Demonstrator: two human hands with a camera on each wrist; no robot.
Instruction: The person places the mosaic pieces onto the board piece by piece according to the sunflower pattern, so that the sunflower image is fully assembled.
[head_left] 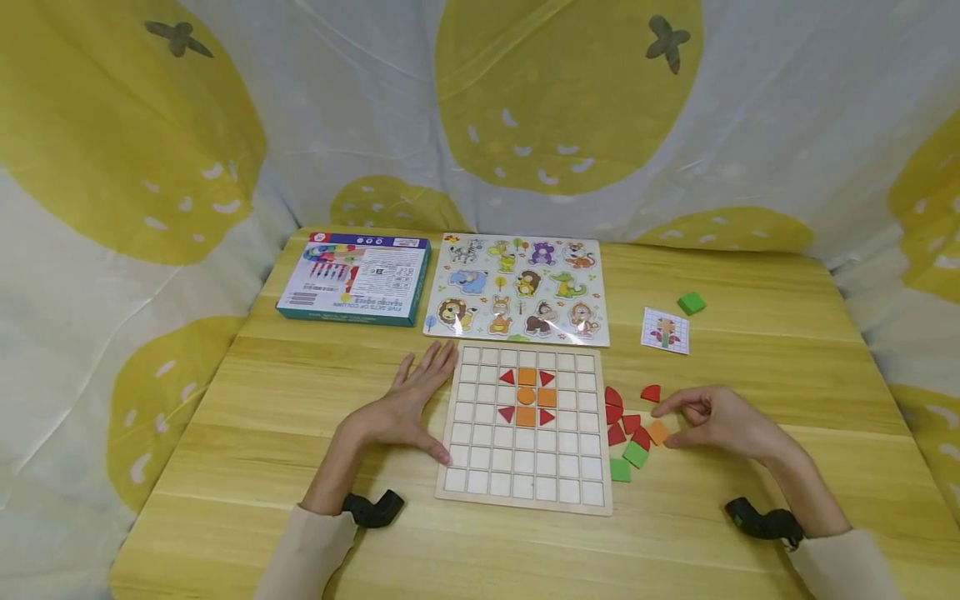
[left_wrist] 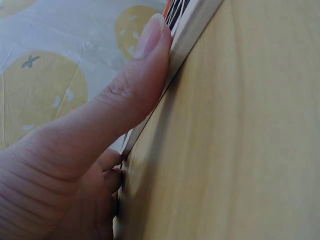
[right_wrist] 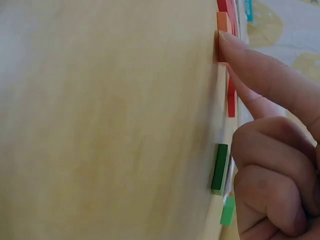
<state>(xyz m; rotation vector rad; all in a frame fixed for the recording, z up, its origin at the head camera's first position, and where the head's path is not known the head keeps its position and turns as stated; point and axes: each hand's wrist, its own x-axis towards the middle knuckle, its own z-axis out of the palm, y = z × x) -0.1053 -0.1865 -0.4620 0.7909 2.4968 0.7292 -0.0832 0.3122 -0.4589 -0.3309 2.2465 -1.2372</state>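
My left hand (head_left: 408,408) is spread along the left side of a wooden grid board (head_left: 491,483). Its thumb (left_wrist: 142,65) touches the board's edge, and the other fingers lie near the upper left corner. On the board are orange squares (head_left: 547,397), an orange circle (head_left: 527,396) and red triangles (head_left: 507,414). Right of the board, my right hand (head_left: 720,423) has its thumb touching a loose orange square tile (head_left: 657,432). The index fingertip is near that tile and a red quarter-circle tile (head_left: 651,392); the remaining fingers are curled in.
Several red tiles (head_left: 613,412) and green tiles (head_left: 636,454) lie beside the board's right edge. A pattern card (head_left: 665,331) and a green square piece (head_left: 692,302) are farther back. Behind the board are an animal puzzle (head_left: 517,287) and a flat box (head_left: 352,279).
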